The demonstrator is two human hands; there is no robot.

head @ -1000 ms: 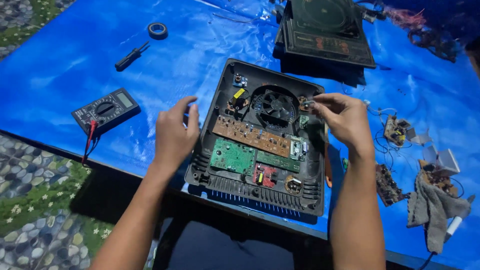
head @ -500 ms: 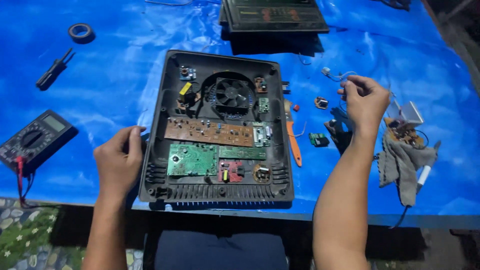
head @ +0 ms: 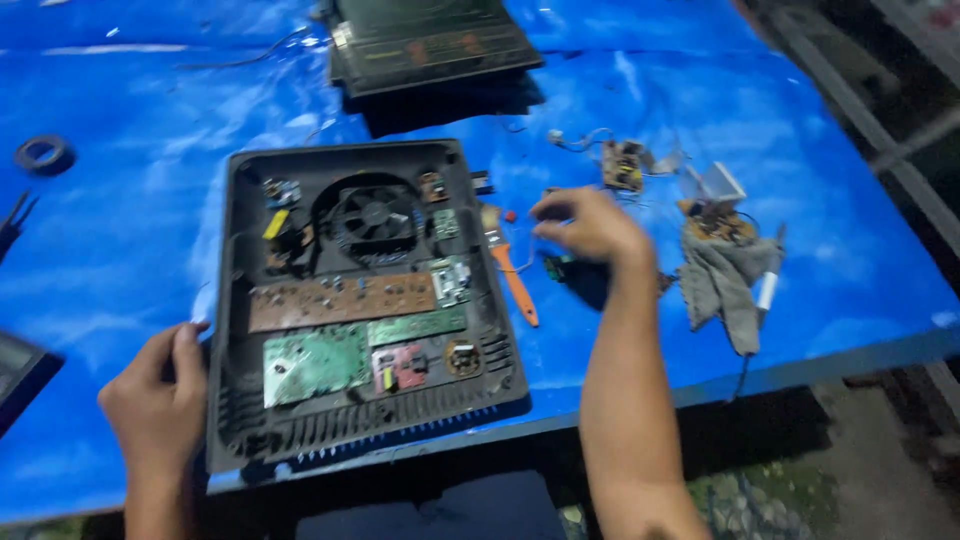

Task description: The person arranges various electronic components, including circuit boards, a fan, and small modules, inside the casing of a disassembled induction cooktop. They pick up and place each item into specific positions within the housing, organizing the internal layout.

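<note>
1. Head view, the only one I have. A table (head: 120, 240) covered with a blue sheet fills most of it; its near edge runs along the bottom and rises toward the right.
2. An opened black appliance base (head: 360, 300) lies flat near the near edge, left of the middle. Inside it I see a round fan (head: 373, 213) toward the far side, a long brown circuit board (head: 340, 300) across the middle, and a green circuit board (head: 315, 362) nearer to me.
3. My left hand (head: 160, 400) rests against the near-left side of the base, fingers curled at its rim, thumb on the edge. It touches the casing; I cannot tell whether it truly grips it.
4. My right hand (head: 590, 225) hovers over the sheet to the right of the base, apart from it. Fingertips are drawn together as if pinching, but the hand is blurred and I cannot make out anything between them.
5. An orange-handled brush (head: 512, 275) lies just beside the base's right side, between the base and my right hand.
6. A small dark part (head: 560, 268) sits on the sheet under that hand.
7. Toward the right edge: a grey cloth (head: 725, 280) and a small loose circuit board (head: 622, 165) with wires.
8. At the far edge, a second dark flat unit (head: 430, 40). A roll of tape (head: 45, 155) lies by the left edge.
</note>
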